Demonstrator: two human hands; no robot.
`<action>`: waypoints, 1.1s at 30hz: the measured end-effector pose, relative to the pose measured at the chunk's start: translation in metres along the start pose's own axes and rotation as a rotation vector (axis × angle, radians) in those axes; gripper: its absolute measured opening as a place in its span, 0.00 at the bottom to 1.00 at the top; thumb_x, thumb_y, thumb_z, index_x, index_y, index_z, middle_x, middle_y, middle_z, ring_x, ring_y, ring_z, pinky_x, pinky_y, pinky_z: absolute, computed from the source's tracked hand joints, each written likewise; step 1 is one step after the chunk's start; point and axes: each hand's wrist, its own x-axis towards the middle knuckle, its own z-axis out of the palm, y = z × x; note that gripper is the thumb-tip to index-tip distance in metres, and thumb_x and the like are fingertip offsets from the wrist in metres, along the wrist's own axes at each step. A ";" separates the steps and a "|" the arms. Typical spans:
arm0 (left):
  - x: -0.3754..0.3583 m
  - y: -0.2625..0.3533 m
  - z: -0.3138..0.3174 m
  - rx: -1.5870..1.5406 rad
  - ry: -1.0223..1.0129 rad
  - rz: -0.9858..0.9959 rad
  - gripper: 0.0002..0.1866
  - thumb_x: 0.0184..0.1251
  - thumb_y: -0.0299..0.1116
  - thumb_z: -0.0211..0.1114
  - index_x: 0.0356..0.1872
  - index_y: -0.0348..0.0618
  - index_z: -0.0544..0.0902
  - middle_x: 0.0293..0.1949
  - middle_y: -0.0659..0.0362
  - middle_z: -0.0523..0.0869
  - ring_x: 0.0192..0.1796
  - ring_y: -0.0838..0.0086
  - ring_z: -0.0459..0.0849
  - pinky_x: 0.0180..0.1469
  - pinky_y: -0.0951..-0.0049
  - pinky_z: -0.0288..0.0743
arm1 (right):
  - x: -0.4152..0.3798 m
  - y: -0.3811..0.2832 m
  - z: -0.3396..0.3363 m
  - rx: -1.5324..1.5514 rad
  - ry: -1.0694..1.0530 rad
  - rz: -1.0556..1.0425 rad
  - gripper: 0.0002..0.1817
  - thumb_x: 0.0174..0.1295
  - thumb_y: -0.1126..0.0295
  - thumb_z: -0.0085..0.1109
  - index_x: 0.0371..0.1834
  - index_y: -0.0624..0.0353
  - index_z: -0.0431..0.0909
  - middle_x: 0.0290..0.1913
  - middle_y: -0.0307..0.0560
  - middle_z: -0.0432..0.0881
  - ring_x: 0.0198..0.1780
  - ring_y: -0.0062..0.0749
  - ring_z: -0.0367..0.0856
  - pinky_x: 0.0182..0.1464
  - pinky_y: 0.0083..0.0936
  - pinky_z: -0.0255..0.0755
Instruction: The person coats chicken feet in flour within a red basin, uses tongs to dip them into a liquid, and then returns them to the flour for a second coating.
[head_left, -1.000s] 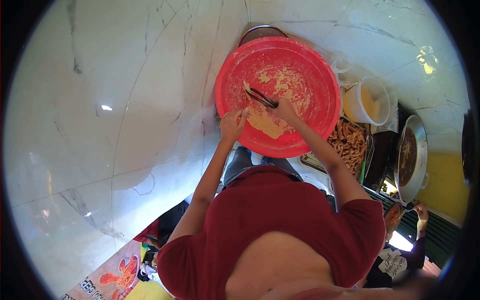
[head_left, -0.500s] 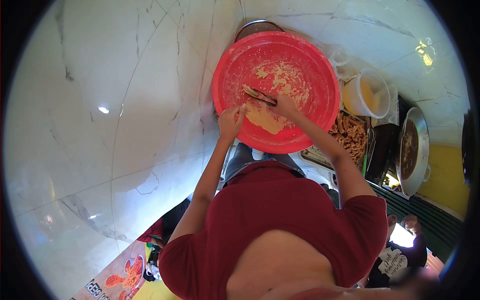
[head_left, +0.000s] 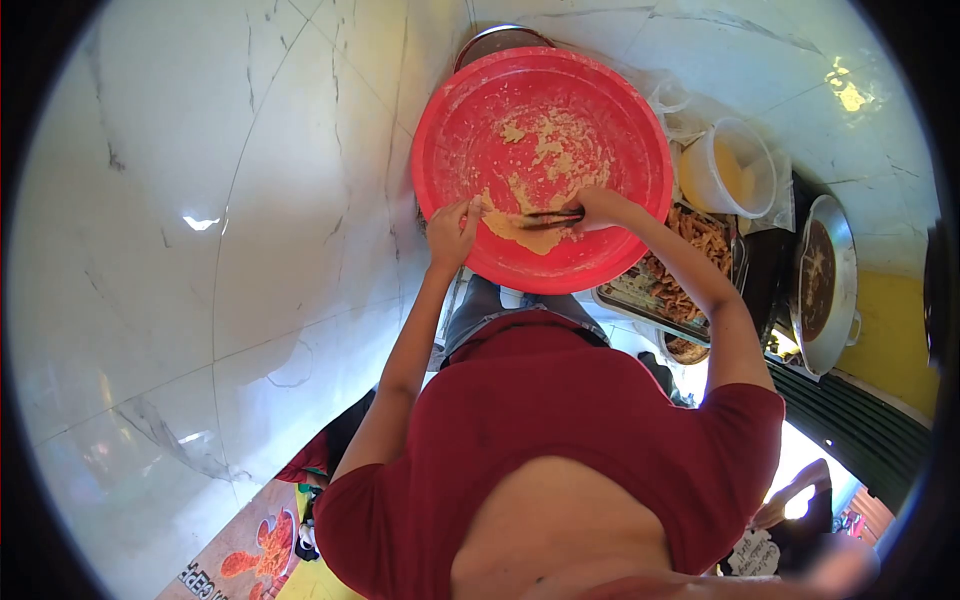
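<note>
A wide red basin [head_left: 545, 80] is in front of me, with pale yellow flour or batter [head_left: 560, 145] stuck to its inside and pooled at the near side. Dark tongs [head_left: 553, 216] are in my right hand [head_left: 600, 208], lying nearly level over the pool. A coated strip [head_left: 520, 220] shows at their tips, though it blends with the batter. At the basin's left rim, my left hand [head_left: 453, 235] has its fingers closed, seemingly around the edge; the fingertips are partly hidden.
Right of the basin are a tray [head_left: 738, 265] of brown fried strips and a white tub [head_left: 715, 170] of yellow liquid. Farther right stands a large metal pan [head_left: 835, 340] with brown oil. Marble-patterned wall [head_left: 290, 200] closes in the left. Another person [head_left: 800, 500] is at lower right.
My right hand and the tongs have moved right, the tips drawing away from my left hand and down to the batter. My left hand has shifted slightly left.
</note>
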 end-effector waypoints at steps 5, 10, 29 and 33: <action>0.000 0.001 -0.001 -0.021 0.001 0.006 0.17 0.69 0.38 0.50 0.27 0.41 0.84 0.27 0.57 0.86 0.31 0.64 0.83 0.37 0.70 0.73 | 0.008 -0.025 0.010 0.226 -0.063 0.055 0.14 0.41 0.64 0.64 0.35 0.50 0.83 0.23 0.49 0.81 0.31 0.41 0.82 0.33 0.34 0.74; 0.000 -0.001 0.001 -0.007 0.006 0.015 0.18 0.69 0.38 0.50 0.27 0.40 0.84 0.27 0.56 0.86 0.31 0.64 0.83 0.36 0.70 0.74 | 0.016 -0.023 0.013 0.015 0.070 0.082 0.17 0.43 0.65 0.61 0.40 0.46 0.82 0.25 0.49 0.81 0.31 0.41 0.82 0.34 0.36 0.74; -0.001 0.002 -0.001 -0.014 -0.015 0.009 0.17 0.69 0.37 0.50 0.28 0.41 0.84 0.26 0.57 0.86 0.31 0.66 0.84 0.37 0.70 0.74 | 0.005 0.017 -0.015 0.225 0.362 0.372 0.25 0.40 0.57 0.68 0.43 0.53 0.78 0.29 0.52 0.80 0.37 0.46 0.80 0.40 0.39 0.73; 0.000 0.000 -0.001 -0.003 -0.010 0.021 0.18 0.69 0.38 0.50 0.28 0.40 0.84 0.26 0.56 0.85 0.31 0.66 0.84 0.37 0.70 0.74 | 0.012 0.016 -0.002 0.152 0.426 0.408 0.22 0.42 0.60 0.67 0.44 0.52 0.79 0.26 0.49 0.79 0.33 0.42 0.80 0.36 0.36 0.72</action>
